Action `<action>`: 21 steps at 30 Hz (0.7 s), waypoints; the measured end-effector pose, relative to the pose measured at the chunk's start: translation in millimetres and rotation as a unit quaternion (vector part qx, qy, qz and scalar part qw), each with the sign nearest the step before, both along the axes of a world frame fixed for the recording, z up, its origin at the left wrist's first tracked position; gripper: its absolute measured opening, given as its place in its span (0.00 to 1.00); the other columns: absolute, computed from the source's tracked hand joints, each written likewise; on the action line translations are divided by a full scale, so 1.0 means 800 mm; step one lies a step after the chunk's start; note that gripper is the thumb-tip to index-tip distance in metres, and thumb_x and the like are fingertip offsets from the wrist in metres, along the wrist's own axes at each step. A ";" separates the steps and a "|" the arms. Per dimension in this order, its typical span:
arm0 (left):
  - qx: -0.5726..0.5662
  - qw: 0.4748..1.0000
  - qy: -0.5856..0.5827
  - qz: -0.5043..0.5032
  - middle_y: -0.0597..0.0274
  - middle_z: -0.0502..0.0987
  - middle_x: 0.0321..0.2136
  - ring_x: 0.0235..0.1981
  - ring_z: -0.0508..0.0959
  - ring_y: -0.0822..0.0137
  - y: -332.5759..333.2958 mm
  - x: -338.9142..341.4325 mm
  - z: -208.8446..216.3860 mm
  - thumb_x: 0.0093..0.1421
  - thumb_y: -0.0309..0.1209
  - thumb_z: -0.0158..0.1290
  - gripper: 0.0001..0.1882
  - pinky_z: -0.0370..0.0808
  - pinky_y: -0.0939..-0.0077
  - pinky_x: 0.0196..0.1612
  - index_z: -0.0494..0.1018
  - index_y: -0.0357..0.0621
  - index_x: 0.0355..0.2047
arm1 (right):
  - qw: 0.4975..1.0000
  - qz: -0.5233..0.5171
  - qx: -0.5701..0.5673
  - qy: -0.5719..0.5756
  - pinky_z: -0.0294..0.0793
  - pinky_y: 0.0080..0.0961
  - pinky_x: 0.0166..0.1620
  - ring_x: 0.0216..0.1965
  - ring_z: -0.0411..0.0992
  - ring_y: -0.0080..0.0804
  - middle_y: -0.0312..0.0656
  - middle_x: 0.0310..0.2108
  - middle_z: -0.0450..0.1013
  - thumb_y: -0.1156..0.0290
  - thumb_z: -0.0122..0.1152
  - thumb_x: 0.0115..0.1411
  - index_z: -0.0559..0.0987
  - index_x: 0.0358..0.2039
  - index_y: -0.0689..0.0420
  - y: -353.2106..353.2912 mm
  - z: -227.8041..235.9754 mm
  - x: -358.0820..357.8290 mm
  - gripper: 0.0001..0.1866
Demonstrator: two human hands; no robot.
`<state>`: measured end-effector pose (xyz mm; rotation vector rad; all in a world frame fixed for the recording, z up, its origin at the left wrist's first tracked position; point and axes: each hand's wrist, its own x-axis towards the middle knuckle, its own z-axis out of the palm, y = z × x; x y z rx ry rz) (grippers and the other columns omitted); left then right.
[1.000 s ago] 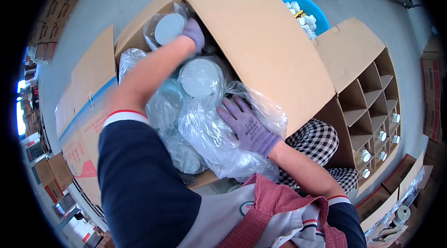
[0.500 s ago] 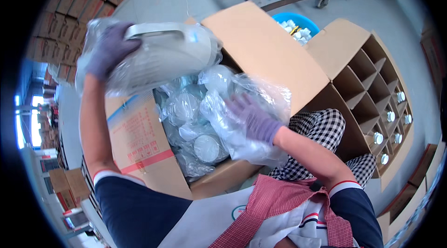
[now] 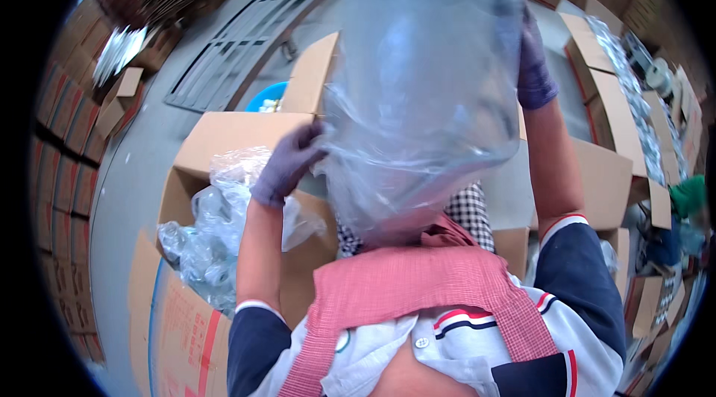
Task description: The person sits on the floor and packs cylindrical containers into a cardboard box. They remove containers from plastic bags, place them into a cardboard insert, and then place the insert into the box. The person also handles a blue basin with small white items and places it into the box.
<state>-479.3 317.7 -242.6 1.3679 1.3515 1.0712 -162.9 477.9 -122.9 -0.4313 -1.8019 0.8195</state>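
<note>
A large clear container in a plastic bag fills the middle of the view, close up and blurred by motion. My right hand, in a purple glove, grips its right side, with the fingertips partly hidden behind it. On the other side my left hand, gloved alike, has its fingers curled at the bag's lower left edge. Below that hand stands an open carton with bagged clear jars inside. Loose plastic film rises over the carton's far side.
Behind the carton are a blue tub with small white pieces and a slatted metal rack. Stacked cartons line the left. At right stand open cartons of film-wrapped goods, and a person in green.
The bagged container has moved from the left to the middle, up close. My right hand has left the carton and now grips it; my left hand has moved lower on the bag. The view has turned right.
</note>
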 end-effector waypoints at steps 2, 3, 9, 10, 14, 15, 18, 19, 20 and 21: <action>0.106 0.973 -0.203 0.043 0.57 0.72 0.46 0.48 0.70 0.70 0.062 0.042 0.024 0.56 0.30 0.56 0.25 0.68 0.73 0.52 0.66 0.35 0.53 | 0.987 -0.116 0.026 -0.111 0.71 0.28 0.37 0.29 0.70 0.28 0.37 0.25 0.72 0.56 0.57 0.61 0.76 0.31 0.58 -0.029 -0.016 0.015 0.16; 0.176 0.976 -0.124 -0.005 0.54 0.67 0.52 0.52 0.68 0.66 0.076 0.078 0.061 0.55 0.36 0.57 0.29 0.66 0.72 0.55 0.65 0.37 0.55 | 0.922 -0.228 0.116 -0.291 0.71 0.31 0.35 0.27 0.69 0.33 0.44 0.26 0.72 0.50 0.56 0.60 0.77 0.30 0.58 -0.046 -0.016 -0.002 0.21; 0.210 0.925 0.300 0.104 0.58 0.77 0.31 0.35 0.77 0.65 0.214 0.063 0.208 0.57 0.42 0.55 0.21 0.74 0.70 0.43 0.74 0.38 0.44 | 0.988 -0.127 0.054 0.070 0.72 0.23 0.36 0.28 0.72 0.28 0.41 0.27 0.77 0.55 0.56 0.62 0.80 0.38 0.59 0.026 0.028 -0.005 0.19; 0.289 0.914 0.228 0.171 0.56 0.76 0.33 0.37 0.77 0.64 0.223 0.035 0.228 0.59 0.41 0.53 0.21 0.74 0.69 0.44 0.72 0.37 0.45 | 0.976 -0.162 0.144 0.029 0.72 0.25 0.41 0.32 0.74 0.30 0.41 0.30 0.77 0.50 0.54 0.61 0.78 0.41 0.59 0.052 0.019 0.012 0.23; 0.449 0.816 -0.003 0.365 0.52 0.74 0.44 0.45 0.76 0.58 0.190 -0.037 0.220 0.67 0.37 0.41 0.21 0.76 0.66 0.48 0.67 0.33 0.51 | 0.931 -0.036 -0.079 -0.355 0.67 0.29 0.53 0.46 0.70 0.32 0.43 0.43 0.75 0.42 0.42 0.64 0.74 0.51 0.61 0.030 -0.016 0.035 0.34; 0.403 0.844 -0.016 0.353 0.51 0.74 0.46 0.47 0.76 0.56 0.200 -0.015 0.161 0.69 0.36 0.39 0.21 0.76 0.66 0.48 0.66 0.32 0.53 | 0.912 -0.066 -0.110 -0.389 0.67 0.28 0.53 0.47 0.70 0.32 0.43 0.44 0.75 0.42 0.42 0.64 0.74 0.52 0.60 0.028 0.000 0.048 0.33; 0.158 0.884 0.405 0.171 0.50 0.74 0.46 0.46 0.76 0.59 0.097 0.057 -0.001 0.67 0.33 0.40 0.20 0.72 0.65 0.51 0.65 0.32 0.54 | 0.961 -0.045 -0.032 -0.270 0.68 0.31 0.54 0.49 0.70 0.36 0.46 0.46 0.74 0.41 0.40 0.64 0.74 0.52 0.57 0.068 -0.020 0.048 0.33; 0.022 0.826 0.562 -0.015 0.50 0.74 0.46 0.46 0.76 0.60 0.053 0.073 -0.026 0.66 0.32 0.41 0.20 0.71 0.64 0.51 0.64 0.32 0.54 | 0.975 -0.027 0.003 -0.220 0.67 0.32 0.55 0.50 0.71 0.40 0.49 0.46 0.74 0.40 0.40 0.64 0.74 0.53 0.56 0.084 -0.035 0.038 0.34; -0.060 0.776 0.590 -0.213 0.50 0.74 0.46 0.45 0.76 0.61 0.032 0.085 -0.027 0.65 0.31 0.42 0.20 0.69 0.64 0.52 0.64 0.32 0.55 | 0.983 -0.018 0.026 -0.183 0.67 0.34 0.56 0.51 0.71 0.43 0.52 0.46 0.74 0.38 0.39 0.63 0.74 0.53 0.55 0.089 -0.051 0.037 0.35; -0.095 0.812 0.503 -0.281 0.51 0.75 0.43 0.45 0.76 0.62 0.005 0.086 -0.010 0.64 0.31 0.43 0.19 0.70 0.65 0.51 0.66 0.33 0.52 | 0.945 0.000 -0.097 -0.313 0.69 0.31 0.55 0.49 0.72 0.43 0.50 0.45 0.75 0.45 0.43 0.64 0.74 0.53 0.53 0.081 -0.064 0.026 0.28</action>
